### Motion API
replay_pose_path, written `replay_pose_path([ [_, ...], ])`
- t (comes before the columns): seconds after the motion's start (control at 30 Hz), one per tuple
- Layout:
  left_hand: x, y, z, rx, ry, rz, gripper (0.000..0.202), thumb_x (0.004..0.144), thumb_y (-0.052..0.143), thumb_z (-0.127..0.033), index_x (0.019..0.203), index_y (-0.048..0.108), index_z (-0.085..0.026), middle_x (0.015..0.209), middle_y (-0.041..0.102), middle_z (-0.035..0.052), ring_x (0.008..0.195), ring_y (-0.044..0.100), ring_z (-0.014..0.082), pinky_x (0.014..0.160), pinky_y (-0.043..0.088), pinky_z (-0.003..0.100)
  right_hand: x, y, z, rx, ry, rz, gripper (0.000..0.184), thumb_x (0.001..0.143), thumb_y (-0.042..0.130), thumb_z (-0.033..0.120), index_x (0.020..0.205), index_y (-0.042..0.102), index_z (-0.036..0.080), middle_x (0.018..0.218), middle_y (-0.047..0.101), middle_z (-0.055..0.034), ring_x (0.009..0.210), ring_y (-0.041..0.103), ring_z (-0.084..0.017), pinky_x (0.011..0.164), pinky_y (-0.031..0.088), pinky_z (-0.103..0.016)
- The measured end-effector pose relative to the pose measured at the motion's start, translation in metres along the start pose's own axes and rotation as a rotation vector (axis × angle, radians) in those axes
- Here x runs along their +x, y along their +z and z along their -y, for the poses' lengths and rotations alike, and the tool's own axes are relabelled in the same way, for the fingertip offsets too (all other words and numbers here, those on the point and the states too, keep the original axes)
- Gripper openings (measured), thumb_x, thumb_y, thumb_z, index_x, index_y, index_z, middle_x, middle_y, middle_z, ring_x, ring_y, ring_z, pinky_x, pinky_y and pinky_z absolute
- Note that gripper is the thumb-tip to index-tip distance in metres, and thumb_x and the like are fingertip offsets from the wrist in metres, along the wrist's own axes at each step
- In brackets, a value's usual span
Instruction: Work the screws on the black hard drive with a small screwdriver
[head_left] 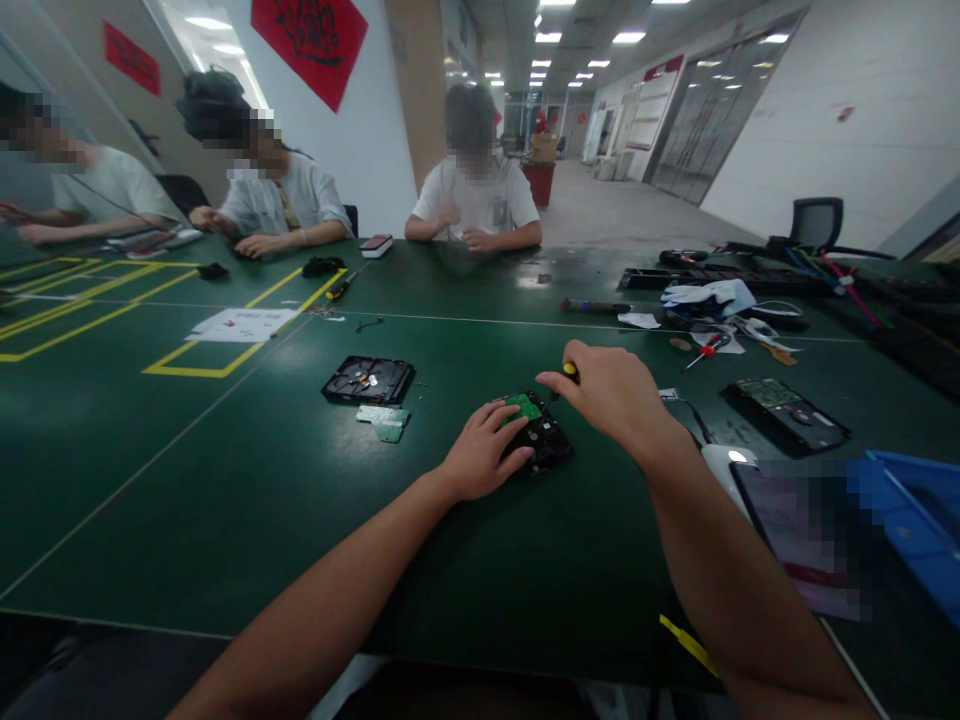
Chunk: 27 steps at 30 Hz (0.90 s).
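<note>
The left hand (pixel 484 450) lies spread and flattened over a hard drive (pixel 551 447), fingers across its green circuit board (pixel 523 406), apparently bracing it against the desk (pixel 300 540). The right hand (pixel 611 390), just beyond the drive's far right corner, is closed round the yellow-ended handle of a screwdriver (pixel 571 371); from here I can't tell whether its tip touches. I'd judge the step to be screwdriver work on that corner. The next move seems to call for a squarely seated tip and firm downward pressure. Left of the left hand sit another drive (pixel 367 376) and a loose board (pixel 390 425).
</note>
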<state>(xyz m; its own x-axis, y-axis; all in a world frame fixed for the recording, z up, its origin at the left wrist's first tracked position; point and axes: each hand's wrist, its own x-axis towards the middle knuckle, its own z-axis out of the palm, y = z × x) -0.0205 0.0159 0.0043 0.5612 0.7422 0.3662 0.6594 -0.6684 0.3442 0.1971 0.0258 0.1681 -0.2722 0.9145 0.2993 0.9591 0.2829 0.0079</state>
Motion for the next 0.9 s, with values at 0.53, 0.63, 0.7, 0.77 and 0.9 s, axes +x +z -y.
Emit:
replay_pose_path([
  [0.53, 0.0, -0.002, -0.002, -0.011, -0.002, -0.001, 0.056, 0.106, 0.054, -0.053, 0.154, 0.052, -0.025, 0.157, 0.052, 0.0128, 0.155, 0.037, 0.0359, 0.126, 0.035, 0.062, 0.002, 0.005, -0.008, 0.34, -0.242, 0.073, 0.023, 0.096, 0.052, 0.01, 0.11, 0.066, 0.021, 0.112, 0.074, -0.0084, 0.1, 0.068, -0.023, 0.089, 0.047, -0.035],
  [0.63, 0.0, -0.001, -0.001, -0.007, -0.005, 0.005, 0.057, 0.106, 0.054, -0.054, 0.155, 0.052, -0.025, 0.157, 0.052, 0.0126, 0.155, 0.036, 0.0357, 0.127, 0.035, 0.062, 0.003, 0.006, -0.005, 0.326, -0.237, 0.053, 0.015, 0.099, 0.054, 0.017, 0.105, 0.067, 0.021, 0.106, 0.073, -0.008, 0.097, 0.066, -0.023, 0.087, 0.046, -0.034],
  [0.7, 0.0, -0.001, -0.001, 0.0, -0.005, 0.006, 0.057, 0.106, 0.054, -0.054, 0.154, 0.052, -0.025, 0.158, 0.052, 0.0125, 0.155, 0.036, 0.0357, 0.127, 0.035, 0.061, 0.004, 0.007, -0.005, 0.294, -0.209, 0.041, 0.013, 0.101, 0.054, 0.02, 0.101, 0.068, 0.021, 0.102, 0.071, -0.008, 0.094, 0.065, -0.022, 0.085, 0.045, -0.034],
  [0.77, 0.0, -0.001, -0.001, 0.009, -0.004, 0.008, 0.057, 0.106, 0.054, -0.054, 0.154, 0.053, -0.024, 0.158, 0.052, 0.0127, 0.155, 0.036, 0.0356, 0.127, 0.035, 0.06, 0.004, 0.009, -0.006, 0.259, -0.184, 0.038, 0.016, 0.102, 0.053, 0.019, 0.101, 0.069, 0.021, 0.101, 0.071, -0.0085, 0.093, 0.064, -0.022, 0.083, 0.044, -0.034],
  [0.9, 0.0, -0.001, -0.001, 0.016, -0.005, 0.012, 0.057, 0.107, 0.053, -0.054, 0.154, 0.052, -0.023, 0.157, 0.052, 0.0128, 0.155, 0.035, 0.0355, 0.128, 0.034, 0.059, 0.003, 0.011, -0.007, 0.202, -0.162, 0.038, 0.023, 0.1, 0.052, 0.013, 0.115, 0.07, 0.018, 0.11, 0.072, -0.0117, 0.093, 0.066, -0.023, 0.08, 0.044, -0.035],
])
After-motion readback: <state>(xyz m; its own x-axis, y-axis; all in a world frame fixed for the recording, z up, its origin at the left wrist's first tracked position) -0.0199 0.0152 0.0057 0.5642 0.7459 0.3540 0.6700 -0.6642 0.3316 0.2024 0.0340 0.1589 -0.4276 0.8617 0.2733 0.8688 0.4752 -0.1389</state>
